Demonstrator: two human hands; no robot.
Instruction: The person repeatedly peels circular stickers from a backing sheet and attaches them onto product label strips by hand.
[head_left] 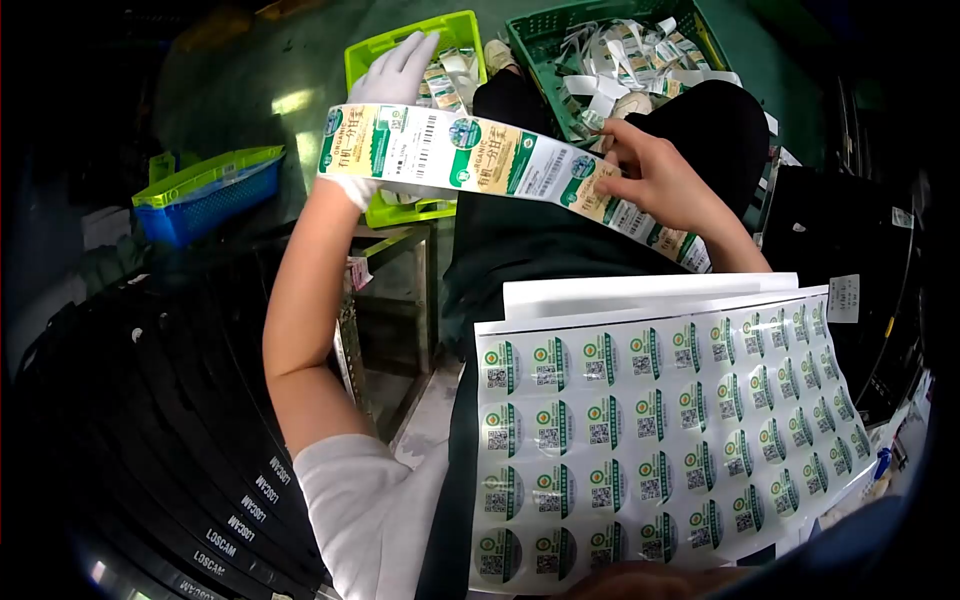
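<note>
A long strip of printed labels (425,150), green, white and tan with barcodes, runs across the upper middle. Its left end lies across the back of my left hand (392,80), which wears a white glove. The fingers of that hand stretch out flat, pointing up and away, and the thumb is hidden. Bare-skinned, my right hand (655,180) pinches the strip between thumb and fingers farther right. Past it, the strip hangs down toward my lap. On my lap lies a large sheet of round stickers (625,445), green and white with QR codes, with white paper (650,290) behind it.
A lime-green crate (372,55) and a dark green crate (535,85) hold many label strips ahead. At left, a lime basket (215,172) sits in a blue basket (220,205). Black LOSCAM crates (170,440) stand lower left, beside a metal frame (425,300).
</note>
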